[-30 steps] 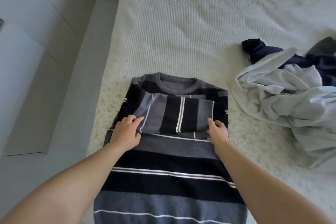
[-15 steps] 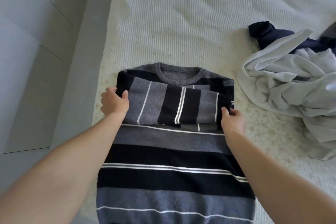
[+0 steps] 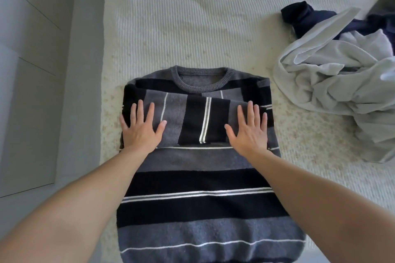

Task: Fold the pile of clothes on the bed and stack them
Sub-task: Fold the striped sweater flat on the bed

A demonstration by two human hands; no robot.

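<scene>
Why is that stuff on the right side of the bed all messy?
That is the pile of clothes not yet folded: pale and dark garments crumpled together on the bed. The striped sweater lies neat, sleeves folded across it, with the left hand and right hand pressing it flat.

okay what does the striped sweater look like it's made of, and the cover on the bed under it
Striped sweater: looks like a soft knit, wool or acrylic, matte and slightly fuzzy; the collar shows ribbed stitches. Bed cover: seems a woven cotton-type textile, cream and matte, with fine raised ribs running across it. The exact fibres cannot be told from the look.
</scene>
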